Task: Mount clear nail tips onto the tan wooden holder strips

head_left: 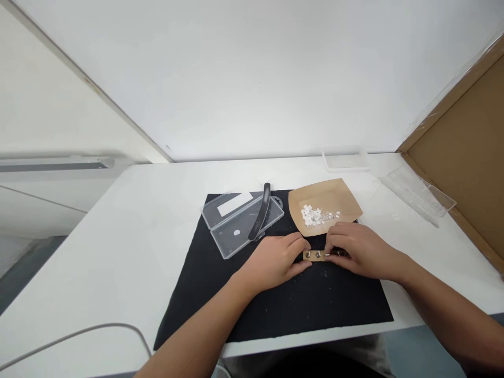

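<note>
Together, left hand (275,262) and right hand (360,252) pinch the ends of a strip (321,255) on a mat (275,310), few studs (308,255) seemingly set, chips (313,215) piled on paper (338,195) just beyond.

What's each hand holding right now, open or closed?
Left hand: closed, pinching the left end of the small brown rectangular strip with metal studs.
Right hand: closed, pinching the strip's right end.

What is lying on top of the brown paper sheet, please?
A small heap of white chips lies on the brown paper sheet; the right hand covers part of its near edge, hiding anything there.
</note>
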Tool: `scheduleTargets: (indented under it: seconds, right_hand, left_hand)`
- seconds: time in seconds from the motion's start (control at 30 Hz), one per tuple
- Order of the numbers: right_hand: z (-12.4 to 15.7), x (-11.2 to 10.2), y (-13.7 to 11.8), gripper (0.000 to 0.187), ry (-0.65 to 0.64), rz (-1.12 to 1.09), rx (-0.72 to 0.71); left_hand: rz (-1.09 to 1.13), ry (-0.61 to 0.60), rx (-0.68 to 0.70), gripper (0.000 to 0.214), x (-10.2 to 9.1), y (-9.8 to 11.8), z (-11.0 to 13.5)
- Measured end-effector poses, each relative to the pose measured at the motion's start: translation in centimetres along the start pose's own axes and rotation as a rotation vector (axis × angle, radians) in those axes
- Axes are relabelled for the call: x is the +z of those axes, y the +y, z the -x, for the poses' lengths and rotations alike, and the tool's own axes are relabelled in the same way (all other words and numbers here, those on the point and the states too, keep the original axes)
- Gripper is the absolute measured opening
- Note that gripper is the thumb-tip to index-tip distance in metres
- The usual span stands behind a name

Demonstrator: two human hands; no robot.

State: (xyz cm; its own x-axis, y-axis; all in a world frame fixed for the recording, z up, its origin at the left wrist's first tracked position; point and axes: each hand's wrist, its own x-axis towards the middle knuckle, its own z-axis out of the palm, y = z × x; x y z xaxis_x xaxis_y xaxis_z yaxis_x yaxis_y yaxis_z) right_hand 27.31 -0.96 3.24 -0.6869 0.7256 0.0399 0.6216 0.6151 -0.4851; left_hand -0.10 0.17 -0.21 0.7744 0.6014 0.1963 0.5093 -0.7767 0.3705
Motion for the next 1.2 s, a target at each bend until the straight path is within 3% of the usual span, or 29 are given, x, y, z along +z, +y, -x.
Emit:
scheduleTargets:
  seconds: [0.2,0.43,0.53,0.67,0.77,0.97,1.2]
  right_hand:
    - [0.1,-0.2,-0.2,0.008,0.006,-0.012,-0.049]
    - [0.3,-0.6,-0.4,0.007,0.099,-0.256,-0.087]
    - [0.3,-0.7,-0.5,0.009,0.132,-0.314,-0.08]
    - [0.2,-0.7,-0.7,0.009,0.128,-0.36,-0.049]
    - [0.2,-0.5,-0.9,0.012,0.099,-0.375,-0.047]
    - [0.1,-0.1,-1.5,0.012,0.031,-0.436,-0.141]
    - [0.2,-0.3,-1.8,0.012,-0.038,-0.421,-0.159]
  left_hand:
    - [0.003,0.002,-0.002,0.02,0.0,0.0,0.0]
    - [-0.015,0.045,0.063,0.024,-0.1,0.0,-0.1]
    - [-0.002,0.181,0.122,0.038,-0.4,0.2,-0.2]
    - [0.107,0.401,0.169,0.026,-0.8,0.9,-0.3]
    - [0.238,0.495,0.255,0.032,-0.8,1.5,-0.3]
    - [0.24,0.441,0.369,0.043,-0.5,2.3,-0.5]
    - [0.217,0.45,0.414,0.023,-1.2,2.7,-0.8]
